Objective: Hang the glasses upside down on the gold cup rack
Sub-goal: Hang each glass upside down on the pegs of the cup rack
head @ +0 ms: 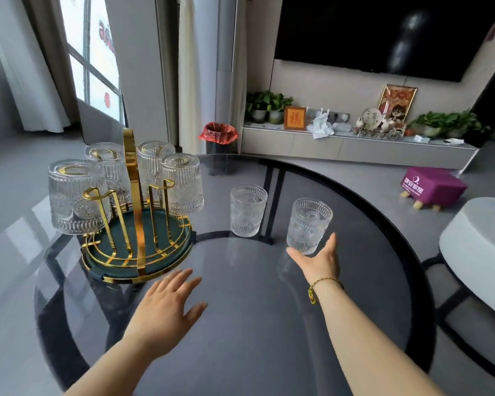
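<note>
The gold cup rack stands on a dark green round tray at the left of the glass table. Several embossed glasses hang upside down on its prongs, the nearest at the front left. Two front prongs carry nothing. Two glasses stand upright on the table: one in the middle, another to its right. My right hand is spread open at the base of the right glass, fingers on either side, holding nothing. My left hand hovers open just in front of the tray.
The round dark glass table curves away on the right. A white round stool stands beside it, a purple box lies on the floor beyond, and a red-lined bin stands by the low TV cabinet.
</note>
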Available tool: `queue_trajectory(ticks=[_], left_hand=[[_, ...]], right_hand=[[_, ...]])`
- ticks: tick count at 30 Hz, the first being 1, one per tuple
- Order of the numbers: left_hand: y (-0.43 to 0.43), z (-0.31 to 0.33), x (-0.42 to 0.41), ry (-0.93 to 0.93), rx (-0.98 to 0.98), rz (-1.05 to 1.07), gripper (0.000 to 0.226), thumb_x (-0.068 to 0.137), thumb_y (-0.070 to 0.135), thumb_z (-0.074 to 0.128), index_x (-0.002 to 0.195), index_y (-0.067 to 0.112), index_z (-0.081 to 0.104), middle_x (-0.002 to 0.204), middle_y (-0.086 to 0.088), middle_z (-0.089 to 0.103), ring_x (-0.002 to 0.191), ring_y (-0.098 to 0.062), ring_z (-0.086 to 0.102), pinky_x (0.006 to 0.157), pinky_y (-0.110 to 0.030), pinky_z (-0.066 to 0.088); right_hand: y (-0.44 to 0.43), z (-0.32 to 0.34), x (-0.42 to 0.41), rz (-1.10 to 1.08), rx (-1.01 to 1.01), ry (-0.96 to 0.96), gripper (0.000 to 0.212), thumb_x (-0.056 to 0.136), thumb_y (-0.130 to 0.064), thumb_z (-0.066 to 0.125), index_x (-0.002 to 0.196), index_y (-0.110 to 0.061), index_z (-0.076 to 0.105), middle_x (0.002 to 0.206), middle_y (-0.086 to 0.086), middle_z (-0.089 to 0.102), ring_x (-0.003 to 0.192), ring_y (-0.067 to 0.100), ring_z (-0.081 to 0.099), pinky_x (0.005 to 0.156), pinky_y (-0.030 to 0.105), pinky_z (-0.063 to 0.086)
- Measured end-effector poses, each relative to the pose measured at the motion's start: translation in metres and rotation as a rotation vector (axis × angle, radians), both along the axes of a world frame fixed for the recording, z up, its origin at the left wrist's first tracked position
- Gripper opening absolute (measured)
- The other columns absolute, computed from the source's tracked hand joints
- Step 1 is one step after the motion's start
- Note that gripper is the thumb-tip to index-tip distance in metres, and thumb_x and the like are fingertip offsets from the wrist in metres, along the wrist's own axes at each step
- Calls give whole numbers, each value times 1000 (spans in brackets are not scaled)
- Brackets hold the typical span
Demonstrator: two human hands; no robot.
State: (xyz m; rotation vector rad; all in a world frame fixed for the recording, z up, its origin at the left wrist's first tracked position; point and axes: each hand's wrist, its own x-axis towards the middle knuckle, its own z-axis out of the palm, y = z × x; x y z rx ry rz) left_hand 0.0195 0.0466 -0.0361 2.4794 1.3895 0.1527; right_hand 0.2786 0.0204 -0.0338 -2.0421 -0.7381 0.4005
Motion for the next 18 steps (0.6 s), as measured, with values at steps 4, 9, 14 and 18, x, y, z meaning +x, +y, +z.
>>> queue_trajectory(ticks=[4, 9, 14, 18], left_hand=[[1, 1, -1, -3, -8, -17, 94, 62, 84, 5, 138, 30, 19, 154, 5, 14, 142, -16, 7, 117, -36, 8], [4, -3, -1, -22, 2, 2, 67, 81, 66, 21, 138, 31, 19, 154, 5, 11, 142, -15, 5, 117, -34, 6], [5, -5, -5, -46, 9, 4, 99, 58, 84, -8, 137, 32, 22, 153, 7, 15, 141, -12, 8, 113, -26, 4], [2, -2, -3, -121, 18, 14, 55, 89, 48, 38, 137, 29, 21, 153, 6, 14, 141, -13, 10, 116, -31, 11]], right_hand=[[14, -1, 6, -33, -24, -75, 103, 66, -35, 75, 143, -12, 12, 141, 16, 43, 126, 36, 43, 106, 40, 36], [23, -3, 12, -79, -2, -49, 90, 66, -33, 76, 138, -15, 25, 131, 17, 53, 117, 38, 50, 99, 41, 43], [22, 2, 10, -49, 133, 43, 72, 65, -20, 77, 124, -10, 38, 127, 12, 54, 111, 31, 54, 90, 34, 43], [11, 20, -4, 72, 256, 90, 68, 69, -10, 74, 126, -9, 36, 121, 5, 51, 99, 17, 48, 83, 23, 36]])
